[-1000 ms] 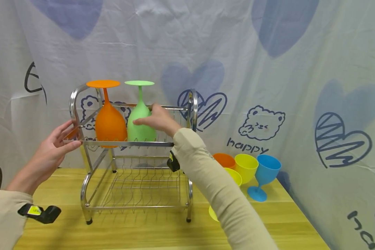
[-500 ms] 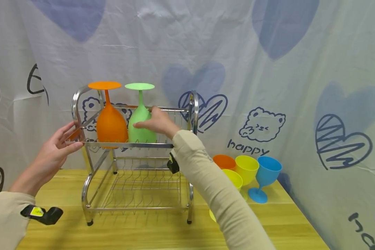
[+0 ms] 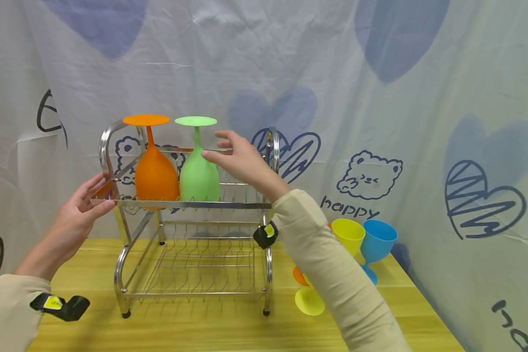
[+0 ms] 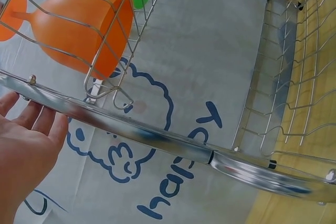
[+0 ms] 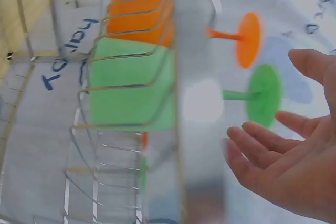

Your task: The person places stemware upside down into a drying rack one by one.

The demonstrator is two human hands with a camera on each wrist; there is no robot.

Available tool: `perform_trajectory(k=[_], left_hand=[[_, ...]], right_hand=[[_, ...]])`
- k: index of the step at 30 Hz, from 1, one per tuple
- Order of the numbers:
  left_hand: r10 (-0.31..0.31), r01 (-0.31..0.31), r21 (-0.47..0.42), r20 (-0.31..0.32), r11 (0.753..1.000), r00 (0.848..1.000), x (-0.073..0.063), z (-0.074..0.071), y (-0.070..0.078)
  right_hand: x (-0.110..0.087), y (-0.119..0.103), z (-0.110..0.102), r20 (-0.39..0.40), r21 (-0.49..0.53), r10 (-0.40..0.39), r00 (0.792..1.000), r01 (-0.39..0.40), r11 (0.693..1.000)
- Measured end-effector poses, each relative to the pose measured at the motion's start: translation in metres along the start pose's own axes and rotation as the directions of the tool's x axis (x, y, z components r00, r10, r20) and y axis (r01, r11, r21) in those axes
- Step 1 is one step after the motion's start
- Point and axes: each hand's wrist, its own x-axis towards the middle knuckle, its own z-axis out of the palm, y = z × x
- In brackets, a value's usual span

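Note:
An orange goblet (image 3: 156, 171) and a light green goblet (image 3: 199, 178) stand upside down, side by side, on the upper tier of a chrome dish rack (image 3: 220, 205), bases up. My right hand (image 3: 246, 161) is just right of the green goblet, fingers spread and thumb tip near its upper bowl. The right wrist view shows this hand (image 5: 283, 156) with nothing between fingers and thumb. At the rack's left end, my left hand (image 3: 75, 212) touches the frame with fairly straight fingers. In the left wrist view, its fingertips (image 4: 58, 129) reach the metal rail.
Right of the rack, on the wooden table (image 3: 202, 327), stand a yellow goblet (image 3: 348, 234) and a blue goblet (image 3: 378, 239). A nearer yellow base (image 3: 310, 300) and an orange base (image 3: 300, 276) are partly hidden by my right sleeve. A patterned curtain (image 3: 334, 98) hangs behind.
My right hand has released the green goblet and moved up and right from it. The goblet stays on the rack. My left hand keeps its place at the rack's left end.

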Motion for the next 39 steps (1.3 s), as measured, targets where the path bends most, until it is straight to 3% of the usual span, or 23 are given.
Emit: perform_trajectory(k=[5,12,17,22,28,34,39], left_hand=[[0.022,-0.022,-0.033,-0.008,0.999,1.0,0.001,0.003,0.0],[0.035,-0.036,-0.059,-0.022,0.998,0.999,0.002,0.005,-0.002],[0.029,-0.038,-0.137,-0.068,0.99,0.997,-0.005,0.005,-0.007],[0.033,-0.056,-0.222,-0.106,0.973,0.994,-0.016,0.006,-0.011],[0.016,-0.051,-0.183,-0.184,0.982,0.983,-0.03,0.012,-0.011],[0.086,-0.149,-0.223,-0.268,0.963,0.959,-0.045,0.026,-0.012],[0.124,-0.188,-0.227,-0.271,0.955,0.955,-0.059,0.041,-0.011]], right_hand=[[-0.028,-0.001,-0.019,-0.062,0.02,-0.119,0.991,0.12,0.993],[-0.058,-0.001,-0.033,-0.117,-0.016,-0.262,0.958,0.262,0.965],[-0.077,0.007,-0.041,-0.16,-0.035,-0.297,0.941,0.295,0.955],[-0.091,0.022,-0.049,-0.191,-0.06,-0.279,0.941,0.272,0.96],[-0.102,0.045,-0.06,-0.247,-0.077,-0.23,0.941,0.217,0.973],[-0.12,0.074,-0.067,-0.285,-0.106,-0.147,0.947,0.121,0.987],[-0.138,0.099,-0.072,-0.296,-0.146,-0.044,0.954,0.0,0.989]])
